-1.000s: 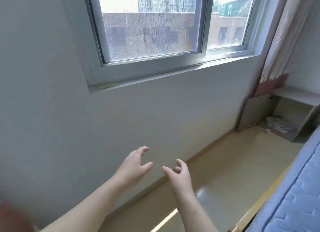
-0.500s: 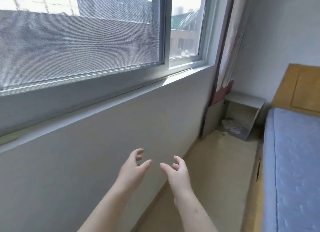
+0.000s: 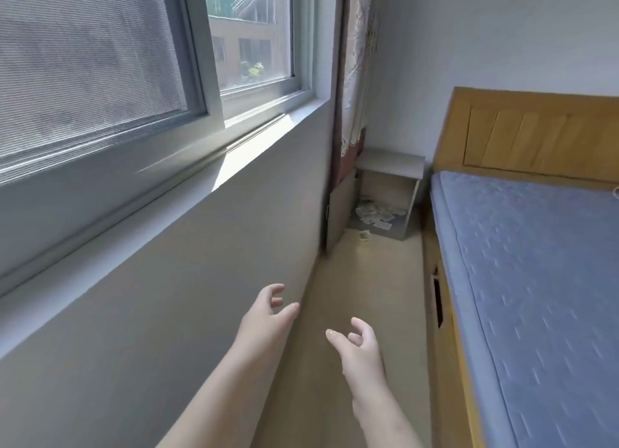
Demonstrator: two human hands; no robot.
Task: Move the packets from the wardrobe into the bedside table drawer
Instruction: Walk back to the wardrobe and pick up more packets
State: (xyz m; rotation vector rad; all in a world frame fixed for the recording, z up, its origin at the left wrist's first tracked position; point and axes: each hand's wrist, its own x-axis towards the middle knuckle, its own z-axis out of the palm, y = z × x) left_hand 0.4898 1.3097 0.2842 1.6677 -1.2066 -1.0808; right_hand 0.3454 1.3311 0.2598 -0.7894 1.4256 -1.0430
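A grey bedside table [image 3: 390, 162] stands in the far corner between the curtain and the bed, its front open. Several pale packets [image 3: 373, 214] lie scattered on its bottom shelf, and one packet [image 3: 364, 235] lies on the floor just in front. No drawer or wardrobe shows. My left hand [image 3: 268, 317] and my right hand [image 3: 360, 345] reach forward low in the view, fingers loosely curled, both holding nothing. They are far short of the table.
A wall with a window [image 3: 134, 79] runs along the left. The bed with a blue mattress [image 3: 536, 280] and wooden headboard [image 3: 536, 132] fills the right. A narrow strip of beige floor [image 3: 368, 280] leads between them. A curtain [image 3: 355, 79] hangs in the corner.
The view has swung right, from the wall and window toward the corner, bringing the bedside table and bed more to the middle. Both hands stay held out in front, holding nothing.
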